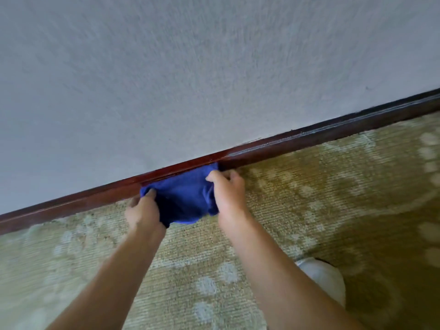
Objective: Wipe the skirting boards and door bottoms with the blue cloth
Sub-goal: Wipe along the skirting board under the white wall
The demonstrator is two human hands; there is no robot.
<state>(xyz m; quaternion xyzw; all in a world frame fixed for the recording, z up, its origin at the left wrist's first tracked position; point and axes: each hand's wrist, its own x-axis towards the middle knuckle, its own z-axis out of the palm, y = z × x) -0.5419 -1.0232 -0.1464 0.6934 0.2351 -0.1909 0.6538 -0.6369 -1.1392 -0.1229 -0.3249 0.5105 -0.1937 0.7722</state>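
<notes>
A blue cloth (183,198) is stretched between both hands and pressed against the dark red-brown skirting board (297,141), which runs diagonally from lower left to upper right at the foot of the wall. My left hand (142,213) grips the cloth's left end. My right hand (229,191) grips its right end, fingers curled over the top edge by the board. The lower part of the cloth sags onto the carpet between my wrists.
A pale textured wall (190,79) fills the upper half. Patterned green-beige carpet (333,186) covers the floor below the board. A white shoe or knee (326,277) shows at the lower right beside my right forearm.
</notes>
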